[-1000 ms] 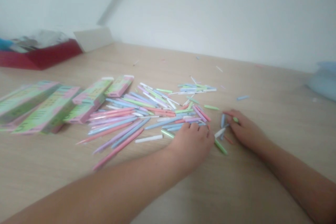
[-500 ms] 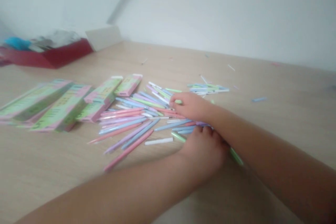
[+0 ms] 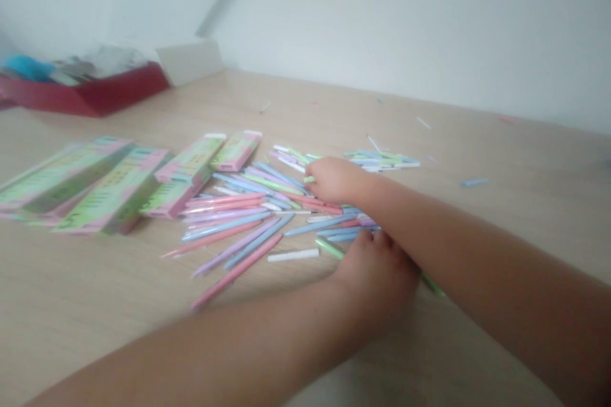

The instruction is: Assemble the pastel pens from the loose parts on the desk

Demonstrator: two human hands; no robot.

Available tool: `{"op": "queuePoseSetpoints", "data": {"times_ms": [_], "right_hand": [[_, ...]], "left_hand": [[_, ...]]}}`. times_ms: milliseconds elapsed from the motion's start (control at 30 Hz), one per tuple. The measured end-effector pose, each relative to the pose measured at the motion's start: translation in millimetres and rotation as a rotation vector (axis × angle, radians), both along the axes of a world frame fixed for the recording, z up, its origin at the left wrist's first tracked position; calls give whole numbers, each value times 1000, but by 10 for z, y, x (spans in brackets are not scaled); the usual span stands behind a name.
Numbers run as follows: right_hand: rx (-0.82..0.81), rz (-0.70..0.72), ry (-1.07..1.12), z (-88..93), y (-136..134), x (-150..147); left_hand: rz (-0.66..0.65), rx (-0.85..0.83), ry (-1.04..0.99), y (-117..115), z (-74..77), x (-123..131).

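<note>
My right hand (image 3: pixel 337 179) reaches across above the left and is closed, with the end of a light green pen piece (image 3: pixel 310 179) showing at its fingertips; the rest is hidden. It is over the far edge of a spread pile of pastel pens (image 3: pixel 229 216) in pink, blue, purple and green. Nearer to me, my left hand (image 3: pixel 375 273) rests curled on the table under my right forearm. Part of a green pen (image 3: pixel 433 283) shows at its far right side. Another green pen part (image 3: pixel 329 248) lies against its left side. A white stick (image 3: pixel 293 255) lies close by.
Several pink-and-green boxes (image 3: pixel 109 194) lie left of the pens. A smaller heap of pen parts (image 3: pixel 384 160) and a loose blue piece (image 3: pixel 473 183) are farther right. At the back left stands a red box (image 3: pixel 100 92) with a white flap, before the wall.
My right hand has shifted slightly left and away from me, the green end still at its fingertips. My left hand stays nearly in place. The view has tilted a little.
</note>
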State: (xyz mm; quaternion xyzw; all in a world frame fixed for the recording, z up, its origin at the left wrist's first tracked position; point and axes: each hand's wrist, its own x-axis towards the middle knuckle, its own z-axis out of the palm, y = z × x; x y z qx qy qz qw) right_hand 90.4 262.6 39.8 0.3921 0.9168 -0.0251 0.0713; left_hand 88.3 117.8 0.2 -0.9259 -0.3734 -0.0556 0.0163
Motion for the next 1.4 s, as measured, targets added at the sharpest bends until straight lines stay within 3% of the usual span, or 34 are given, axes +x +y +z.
{"op": "queuePoseSetpoints", "data": {"times_ms": [400, 667, 833, 1133, 1400], "right_hand": [[-14, -29, -143, 83, 1, -324], [-116, -7, -207, 166, 34, -208], [-81, 25, -222, 81, 83, -192], [42, 18, -13, -5, 33, -26], [66, 91, 145, -15, -255, 138]], "left_hand": [[51, 38, -90, -4, -118, 54], [30, -30, -99, -9, -44, 17], [23, -44, -103, -12, -55, 18], [40, -52, -105, -31, 30, 0], [-3, 74, -123, -24, -94, 29]]}}
